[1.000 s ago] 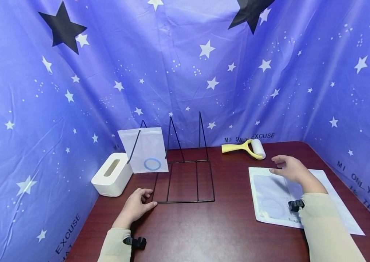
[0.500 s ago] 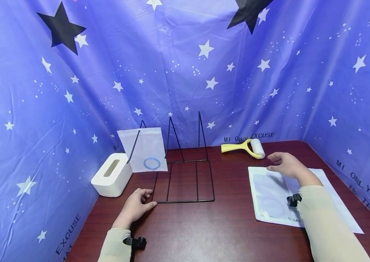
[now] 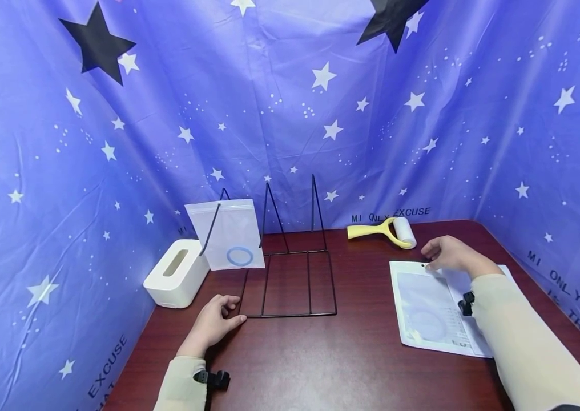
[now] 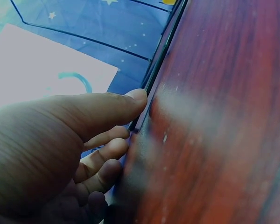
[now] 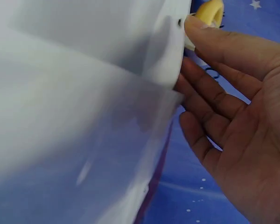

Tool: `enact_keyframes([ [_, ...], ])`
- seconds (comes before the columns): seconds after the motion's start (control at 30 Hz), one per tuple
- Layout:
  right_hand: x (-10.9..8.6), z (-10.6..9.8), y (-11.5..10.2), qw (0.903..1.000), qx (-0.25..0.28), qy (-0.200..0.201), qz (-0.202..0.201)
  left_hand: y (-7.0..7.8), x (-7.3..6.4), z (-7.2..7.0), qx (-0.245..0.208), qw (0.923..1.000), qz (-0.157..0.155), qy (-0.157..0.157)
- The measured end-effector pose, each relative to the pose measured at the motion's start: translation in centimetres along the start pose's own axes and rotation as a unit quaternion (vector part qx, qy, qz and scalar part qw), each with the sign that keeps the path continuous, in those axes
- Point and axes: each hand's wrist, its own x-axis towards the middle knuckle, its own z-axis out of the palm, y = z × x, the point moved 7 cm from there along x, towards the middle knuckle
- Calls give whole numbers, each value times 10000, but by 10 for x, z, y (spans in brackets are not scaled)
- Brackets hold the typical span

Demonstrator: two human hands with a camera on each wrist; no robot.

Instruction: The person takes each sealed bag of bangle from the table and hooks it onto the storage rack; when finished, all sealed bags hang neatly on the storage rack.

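Surface: tabletop (image 3: pixel 310 359), dark red-brown wood grain, glossy, with a pale sheen towards the front. Surround: purple-blue hangings (image 3: pixel 285 114) at the back and both sides, printed with white stars, large black stars and black lettering, "EXCUSE" among it. Left: white box (image 3: pixel 182 286), slot in its top. Centre: black wire rack (image 3: pixel 290 315), three uprights; a translucent upright bag (image 3: pixel 238 228) stands at the leftmost, one wire passing in front, a blue ring (image 4: pixel 76 75) showing low on it. Left hand (image 3: pixel 213 322): grips the rack's near left corner, thumb on the wire, fingers bent. Rear right: yellow-handled roller (image 3: pixel 382 227), near the cloth. Right: flat pale bag (image 3: pixel 423 297), lying on the table, its far edge pinched by the right hand (image 3: pixel 451 255), thumb beside a small hole. Sleeves (image 3: pixel 531 337): cream.
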Motion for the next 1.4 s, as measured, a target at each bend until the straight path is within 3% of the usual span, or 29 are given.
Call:
enact_keyframes([
  [0.6, 13, 13, 11, 9997, 221, -97, 71, 1, -1, 0, -24, 10000, -28, -41],
  [0.9, 12, 15, 11, 9990, 23, -82, 441, 0, -1, 0, -56, 10000, -6, -55],
  [1.17, 9, 10, -15, 9983, 263, 44, -528, 0, -1, -1, -14, 10000, -9, -44],
  [1.4, 9, 8, -34, 9955, 377, 79, -864, 1, -1, 0, -30, 10000, -6, -35],
])
